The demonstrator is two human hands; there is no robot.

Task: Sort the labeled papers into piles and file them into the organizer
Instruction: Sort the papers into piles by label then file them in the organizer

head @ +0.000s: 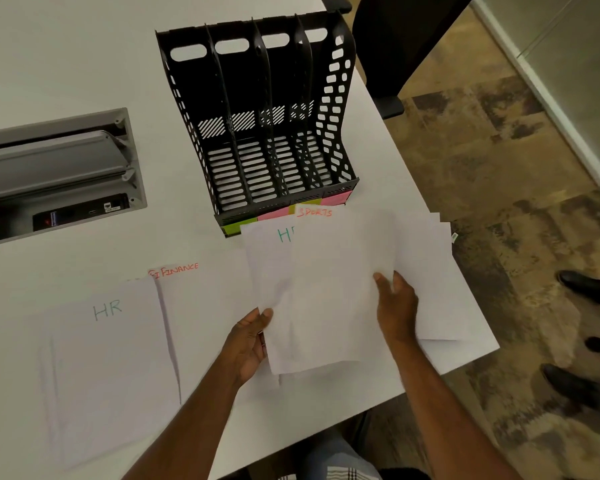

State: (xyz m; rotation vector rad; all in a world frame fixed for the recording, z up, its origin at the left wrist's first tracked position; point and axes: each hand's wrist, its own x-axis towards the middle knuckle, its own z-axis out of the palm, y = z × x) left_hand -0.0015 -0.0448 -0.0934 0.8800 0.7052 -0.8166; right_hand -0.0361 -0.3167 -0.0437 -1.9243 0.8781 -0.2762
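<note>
White and matte, the table (66,64) fills most of the view, with mottled brown carpet (482,168) beyond its right edge and a grey metal cable hatch (56,168) sunk into it at left. A black plastic organizer (257,116) stands near the far edge: four narrow upright slots, perforated walls, slatted floor, its open front toward the person and coloured sticky notes (284,211) along its low front lip. Two thin paper piles lie flat at lower left, long axes running away from the person: the HR pile (108,358) and, just beside it on the right, the Finance pile (201,306), lettering at the far ends. The left hand (250,344) pinches the lower edge of a loose fan of sheets (326,289) in front of the organizer. The right hand (395,306) grips that fan, thumb on top. Its front sheet reads "SPORTS", another behind shows "H".
</note>
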